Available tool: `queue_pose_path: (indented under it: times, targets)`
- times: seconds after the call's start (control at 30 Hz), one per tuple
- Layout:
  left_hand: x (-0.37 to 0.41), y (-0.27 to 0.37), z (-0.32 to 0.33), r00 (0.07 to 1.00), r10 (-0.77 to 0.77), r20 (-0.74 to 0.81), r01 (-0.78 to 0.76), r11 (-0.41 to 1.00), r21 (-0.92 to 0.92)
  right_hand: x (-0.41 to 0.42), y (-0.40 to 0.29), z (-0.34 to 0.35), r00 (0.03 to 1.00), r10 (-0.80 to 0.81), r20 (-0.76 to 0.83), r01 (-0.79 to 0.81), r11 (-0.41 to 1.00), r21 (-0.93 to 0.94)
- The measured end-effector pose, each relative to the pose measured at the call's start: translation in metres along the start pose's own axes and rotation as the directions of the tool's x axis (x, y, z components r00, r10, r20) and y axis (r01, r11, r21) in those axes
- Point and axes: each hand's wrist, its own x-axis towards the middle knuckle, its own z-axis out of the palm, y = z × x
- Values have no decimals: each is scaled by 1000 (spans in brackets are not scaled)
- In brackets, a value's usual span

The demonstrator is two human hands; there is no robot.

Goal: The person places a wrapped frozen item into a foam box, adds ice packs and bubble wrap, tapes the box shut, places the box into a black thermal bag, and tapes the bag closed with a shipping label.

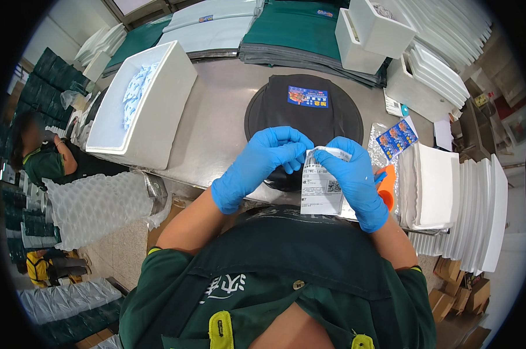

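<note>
My right hand, in a blue glove, grips a white printed shipping label near its top, thumb across the front. My left hand, gloved alike, has thumb and forefinger pinched at the label's upper left corner. The label hangs upright before my apron and bears print, a barcode and a square code. Just beyond both hands, a black plastic bag with a colourful sticker lies over a black round plate. My hands hide part of the bag's near side.
On the metal table, a white foam box holds blue-printed packs. Stacked green bags lie behind. To the right are a sticker sheet, an orange tape dispenser and white foam sheets. A co-worker is at left.
</note>
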Motion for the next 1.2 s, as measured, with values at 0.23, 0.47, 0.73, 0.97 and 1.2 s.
queue_pose_path:
  times: [0.23,0.47,0.73,0.97,1.2]
  targets:
    - [1,1,-5,1000,-21,-14,22,994,107,-2,-4,2,1000,0,-2,0,1000,-13]
    - [6,-18,-7,971,-180,157,217,938,-269,-2,-11,12,829,-559,11,490,717,-496]
    - [-2,-22,-18,976,-199,86,215,845,-490,5,-11,0,578,-749,323,703,257,-663]
    - [-85,-19,-151,824,-128,-553,90,991,-95,30,3,-38,941,-180,-285,207,976,68]
    - [-126,-13,-201,623,212,-753,614,464,639,88,43,-36,991,-24,-133,36,996,87]
